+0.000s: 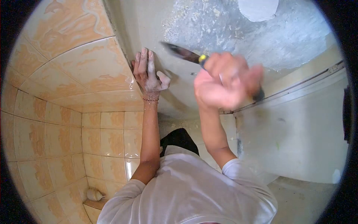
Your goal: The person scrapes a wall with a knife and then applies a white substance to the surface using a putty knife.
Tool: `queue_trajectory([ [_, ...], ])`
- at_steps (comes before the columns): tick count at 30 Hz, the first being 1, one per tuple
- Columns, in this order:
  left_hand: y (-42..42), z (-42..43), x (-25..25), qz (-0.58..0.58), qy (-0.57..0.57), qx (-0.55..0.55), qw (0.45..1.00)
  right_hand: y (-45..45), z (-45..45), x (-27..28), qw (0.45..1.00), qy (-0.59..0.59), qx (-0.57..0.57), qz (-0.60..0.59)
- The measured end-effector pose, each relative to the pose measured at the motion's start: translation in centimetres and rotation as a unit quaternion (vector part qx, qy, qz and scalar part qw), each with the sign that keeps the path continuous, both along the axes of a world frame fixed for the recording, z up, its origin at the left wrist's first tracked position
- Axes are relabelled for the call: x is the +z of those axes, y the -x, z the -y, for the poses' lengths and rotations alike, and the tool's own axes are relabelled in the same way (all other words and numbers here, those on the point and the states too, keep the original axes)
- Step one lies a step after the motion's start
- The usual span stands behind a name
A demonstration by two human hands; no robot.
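Observation:
My right hand (pixel 227 80) is closed around the dark handle of a knife (pixel 182 53), and motion blurs the fingers. A yellow band shows on the handle. The dark, pointed blade reaches up and left across the plaster surface (pixel 182 87); whether it touches cannot be told. On the left, my left hand (pixel 148 72) rests with fingers stretched out against the plaster, beside the edge of the tiles (pixel 89 71). White dust covers its fingers and thumb. A rough grey-blue patch (pixel 220 30) lies beyond the knife.
A white round shape (pixel 258 8) sits at the top of the patch. To the right is a pale panel (pixel 294 130) with a metal-edged frame (pixel 298 87). Orange-patterned tiles cover the left walls. A small cream-coloured object (pixel 94 194) rests on a ledge (pixel 96 204) at lower left.

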State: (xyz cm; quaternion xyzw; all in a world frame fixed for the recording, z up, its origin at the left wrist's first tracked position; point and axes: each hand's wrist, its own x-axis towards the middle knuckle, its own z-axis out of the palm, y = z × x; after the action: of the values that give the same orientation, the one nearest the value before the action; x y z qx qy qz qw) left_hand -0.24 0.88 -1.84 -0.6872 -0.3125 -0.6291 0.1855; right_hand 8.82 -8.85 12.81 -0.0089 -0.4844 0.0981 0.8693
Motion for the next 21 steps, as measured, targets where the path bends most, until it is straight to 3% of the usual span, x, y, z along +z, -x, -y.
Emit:
queue_trajectory([
  [5, 0.0, 0.0, 0.1, 0.001, 0.001, 0.005, 1.000, -0.2, 1.1, -1.2, 0.995, 0.024, -0.089, 0.044],
  [7, 0.0, 0.0, 0.1, 0.003, 0.002, -0.004, 1.000, -0.7, 0.9, -1.3, 0.961, -0.010, -0.251, 0.113],
  [9, 0.1, 0.0, 0.0, -0.001, 0.001, 0.005, 1.000, -3.7, 1.5, -2.5, 0.941, -0.040, -0.295, 0.162],
  [12, 0.2, -0.2, 0.0, 0.000, -0.001, -0.003, 1.000, -6.8, 4.7, -2.5, 0.847, 0.109, -0.386, 0.349],
  [13, 0.2, -0.2, 0.0, 0.003, -0.002, -0.021, 1.000, -6.9, 5.8, -2.2, 0.847, 0.108, -0.384, 0.353],
  [15, 0.2, -0.3, 0.0, 0.008, -0.001, -0.025, 1.000, -6.6, 7.8, -1.0, 0.758, 0.228, -0.486, 0.371],
  [17, 0.2, -0.2, -0.1, 0.010, 0.001, -0.032, 0.999, -6.8, 8.8, 0.4, 0.740, 0.247, -0.491, 0.388],
  [19, 0.2, -0.3, -0.2, 0.002, 0.008, -0.019, 1.000, -7.6, 9.4, 1.4, 0.668, 0.317, -0.481, 0.471],
  [20, 0.2, -0.2, -0.2, 0.001, 0.010, -0.019, 1.000, -7.8, 9.5, 1.6, 0.667, 0.319, -0.480, 0.472],
  [21, 0.2, -0.2, -0.1, 0.002, 0.009, -0.017, 1.000, -7.9, 9.3, 1.8, 0.616, 0.366, -0.491, 0.496],
])
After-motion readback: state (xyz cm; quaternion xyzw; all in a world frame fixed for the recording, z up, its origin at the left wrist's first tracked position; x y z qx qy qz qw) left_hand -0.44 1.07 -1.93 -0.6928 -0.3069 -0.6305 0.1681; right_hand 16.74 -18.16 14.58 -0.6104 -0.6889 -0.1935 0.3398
